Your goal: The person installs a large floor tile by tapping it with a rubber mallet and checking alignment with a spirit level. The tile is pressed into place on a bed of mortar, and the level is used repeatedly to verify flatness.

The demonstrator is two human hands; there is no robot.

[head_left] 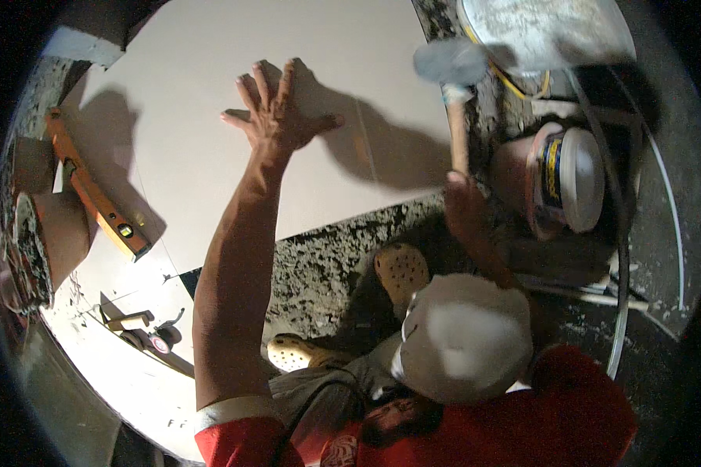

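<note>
My left hand (271,117) lies flat on a large cream tile (343,47), its fingers spread wide. My right hand (466,204) is wrapped round the wooden handle of a rubber mallet (450,64). The grey mallet head points away from me near the tile's right edge; whether it touches anything I cannot tell. A dark shadow falls on the tile between the two hands. Left of my left arm, an orange spirit level (95,191) rests slantwise on the tiles. Rough grey mortar (327,265) shows along the tile's near edge.
At right lies a white-lidded bucket (580,180), with a larger whitish tub (549,35) beyond it and a hose (620,233) beside it. Small tools (160,342) lie lower left. A round container (58,241) stands far left. Tan clogs (401,272) stand near the mortar.
</note>
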